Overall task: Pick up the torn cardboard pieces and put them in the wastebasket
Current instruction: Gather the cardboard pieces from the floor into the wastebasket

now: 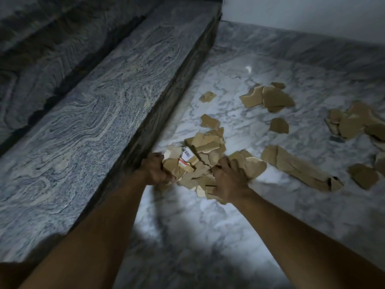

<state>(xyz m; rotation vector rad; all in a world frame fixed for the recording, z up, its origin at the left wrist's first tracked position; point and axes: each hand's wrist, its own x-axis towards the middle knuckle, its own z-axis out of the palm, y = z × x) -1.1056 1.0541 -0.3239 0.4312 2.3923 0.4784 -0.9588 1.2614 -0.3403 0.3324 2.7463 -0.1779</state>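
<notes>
A bundle of torn brown cardboard pieces point(200, 161) is gathered between both hands low over the marble floor. One piece in it bears a white barcode label point(186, 154). My left hand point(155, 171) grips the bundle's left side with curled fingers. My right hand point(228, 180) grips its right side, fingers wrapped over several pieces. More torn pieces lie loose on the floor: a long strip point(300, 167) to the right, a cluster point(268, 98) farther back, a pile point(358, 122) at the right edge. No wastebasket is in view.
A grey veined stone step point(93, 126) rises along the left, its dark riser close beside my left hand. The white marble floor point(208, 236) stretches right to a stone skirting point(312, 42) under a pale wall.
</notes>
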